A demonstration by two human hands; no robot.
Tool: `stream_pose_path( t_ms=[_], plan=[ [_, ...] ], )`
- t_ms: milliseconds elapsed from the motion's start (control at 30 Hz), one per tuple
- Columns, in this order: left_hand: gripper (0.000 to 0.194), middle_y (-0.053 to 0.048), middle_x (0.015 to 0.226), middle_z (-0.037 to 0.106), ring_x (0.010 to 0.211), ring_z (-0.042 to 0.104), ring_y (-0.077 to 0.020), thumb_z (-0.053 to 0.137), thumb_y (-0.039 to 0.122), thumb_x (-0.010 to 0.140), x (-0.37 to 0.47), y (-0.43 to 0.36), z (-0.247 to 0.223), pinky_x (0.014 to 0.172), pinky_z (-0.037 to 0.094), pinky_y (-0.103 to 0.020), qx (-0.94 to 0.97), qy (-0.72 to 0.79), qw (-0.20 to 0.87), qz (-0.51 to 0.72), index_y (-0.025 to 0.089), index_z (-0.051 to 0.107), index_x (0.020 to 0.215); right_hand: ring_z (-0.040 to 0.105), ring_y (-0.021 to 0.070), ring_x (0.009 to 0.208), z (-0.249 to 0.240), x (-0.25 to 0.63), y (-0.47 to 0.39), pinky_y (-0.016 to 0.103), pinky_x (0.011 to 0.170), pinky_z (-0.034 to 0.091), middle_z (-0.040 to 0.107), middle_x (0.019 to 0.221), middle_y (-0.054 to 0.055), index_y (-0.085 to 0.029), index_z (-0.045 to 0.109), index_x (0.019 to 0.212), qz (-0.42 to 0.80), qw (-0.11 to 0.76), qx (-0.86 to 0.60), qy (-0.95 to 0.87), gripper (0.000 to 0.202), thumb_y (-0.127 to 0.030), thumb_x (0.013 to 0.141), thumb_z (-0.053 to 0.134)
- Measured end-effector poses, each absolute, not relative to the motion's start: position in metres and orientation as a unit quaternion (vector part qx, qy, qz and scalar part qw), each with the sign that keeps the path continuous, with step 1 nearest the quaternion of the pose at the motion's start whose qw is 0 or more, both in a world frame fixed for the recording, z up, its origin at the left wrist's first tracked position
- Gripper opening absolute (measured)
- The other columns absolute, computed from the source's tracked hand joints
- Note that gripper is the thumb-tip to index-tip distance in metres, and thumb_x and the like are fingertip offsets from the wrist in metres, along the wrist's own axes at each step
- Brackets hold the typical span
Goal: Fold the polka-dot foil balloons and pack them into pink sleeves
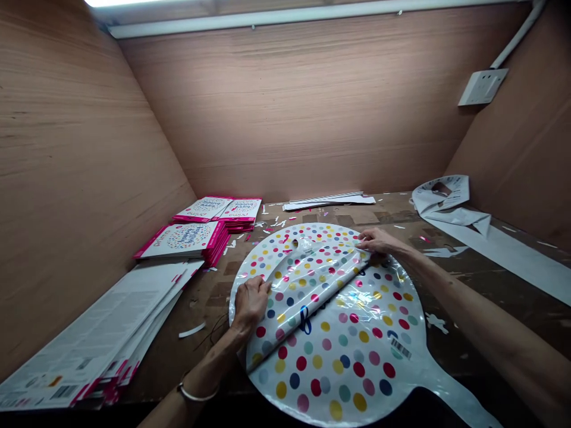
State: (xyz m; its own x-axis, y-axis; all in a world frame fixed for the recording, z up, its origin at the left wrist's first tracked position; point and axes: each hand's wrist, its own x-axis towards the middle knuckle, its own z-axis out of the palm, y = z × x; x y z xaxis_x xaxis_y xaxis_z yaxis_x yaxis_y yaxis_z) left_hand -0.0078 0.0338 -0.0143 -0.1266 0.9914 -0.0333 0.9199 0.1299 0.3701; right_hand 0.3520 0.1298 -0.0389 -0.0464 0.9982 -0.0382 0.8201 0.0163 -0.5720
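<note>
A round white foil balloon with coloured dots point(352, 362) lies flat over the table's front, its tail at the lower right. A second dotted sheet, partly folded over, lies across its upper left part. My left hand point(252, 302), a bracelet on its wrist, has its fingers closed on the left edge of the folded dotted sheet. At the upper right end of the fold, my right hand point(377, 241) pinches the same sheet between thumb and fingers. Blue lettering shows partly beside the fold, and a barcode sticker sits at the lower right of the balloon.
Stacks of pink and white printed cards point(182, 239) stand at the left, with flat printed sleeves point(102, 327) in front. White strips point(330, 203) lie at the back. A long white paper band point(504, 246) curls at the right. Paper scraps dot the brown table point(223, 291). Wooden panels enclose it.
</note>
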Motion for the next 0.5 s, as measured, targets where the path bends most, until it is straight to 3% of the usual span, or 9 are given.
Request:
stream_pose_path(
  t_ms=[133, 267, 400, 500],
  plan=[
    [0.022, -0.008, 0.078, 0.062, 0.077, 0.057, -0.0224, 0.044, 0.031, 0.086, -0.009, 0.020, -0.013, 0.065, 0.040, -0.030, 0.670, 0.726, 0.047, 0.148, 0.015, 0.057, 0.081, 0.057, 0.0232, 0.089, -0.039, 0.365, 0.120, 0.034, 0.077, 0.046, 0.063, 0.099, 0.010, -0.015, 0.065, 0.098, 0.125, 0.268, -0.648, -0.702, 0.031, -0.032, 0.077, 0.049],
    [0.031, -0.015, 0.101, 0.060, 0.096, 0.055, -0.0289, 0.050, 0.040, 0.085, -0.009, -0.021, -0.020, 0.081, 0.043, -0.043, 0.823, 0.477, -0.188, 0.245, 0.012, 0.056, 0.098, 0.050, 0.0258, 0.103, -0.038, 0.376, 0.090, 0.041, 0.092, 0.038, 0.059, 0.108, 0.010, -0.018, 0.064, 0.100, 0.040, 0.301, -0.593, -0.746, 0.030, -0.020, 0.077, 0.045],
    [0.017, -0.013, 0.098, 0.063, 0.096, 0.056, -0.0308, 0.049, 0.014, 0.082, -0.009, -0.050, -0.036, 0.084, 0.043, -0.050, 0.887, 0.331, -0.266, 0.184, 0.012, 0.061, 0.093, 0.048, 0.0276, 0.106, -0.046, 0.374, 0.064, 0.047, 0.092, 0.035, 0.056, 0.115, 0.011, -0.021, 0.062, 0.107, -0.085, 0.218, -0.495, -0.837, 0.040, -0.009, 0.072, 0.046],
    [0.031, -0.015, 0.090, 0.064, 0.086, 0.059, -0.0289, 0.037, 0.001, 0.078, -0.012, -0.049, -0.039, 0.077, 0.046, -0.049, 0.884, 0.346, -0.293, 0.111, 0.009, 0.064, 0.089, 0.043, 0.0289, 0.113, -0.053, 0.366, 0.066, 0.049, 0.094, 0.032, 0.050, 0.127, 0.011, -0.022, 0.057, 0.116, -0.153, 0.128, -0.436, -0.877, 0.046, -0.007, 0.074, 0.046]
  ],
)
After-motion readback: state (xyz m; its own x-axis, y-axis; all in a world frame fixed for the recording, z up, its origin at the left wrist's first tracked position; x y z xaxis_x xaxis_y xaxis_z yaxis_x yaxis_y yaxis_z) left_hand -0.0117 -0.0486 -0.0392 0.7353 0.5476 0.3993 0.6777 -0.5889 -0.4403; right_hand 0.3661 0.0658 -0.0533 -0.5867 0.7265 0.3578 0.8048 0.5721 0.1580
